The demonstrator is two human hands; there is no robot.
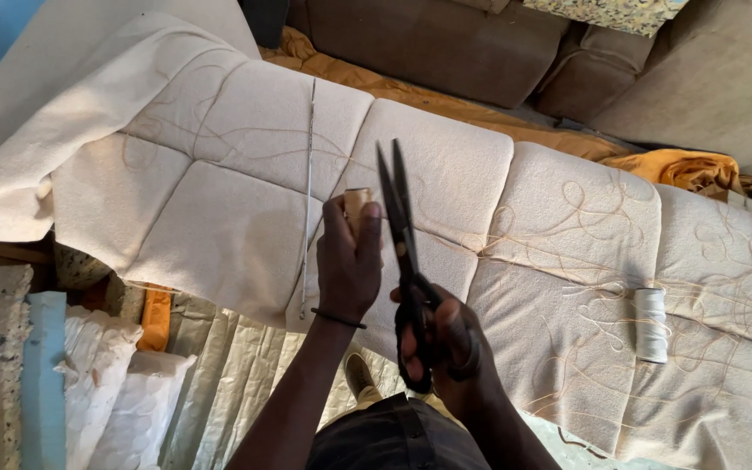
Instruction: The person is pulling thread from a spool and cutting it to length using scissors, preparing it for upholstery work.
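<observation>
Over the near edge of the cream tufted cushion [515, 218], left hand [347, 261] clenched round a tan thread spool [357, 204], right hand [446, 344] grasping black scissors [404, 252], blades nearly closed; cutting thread seems underway, needing it held taut

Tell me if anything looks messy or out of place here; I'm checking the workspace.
Loose tan thread lies in tangled loops across the quilted cream cushion, thickest near the white spool. A long needle lies loose on it. The right hand holds scissors; the left hand holds a tan spool.
</observation>
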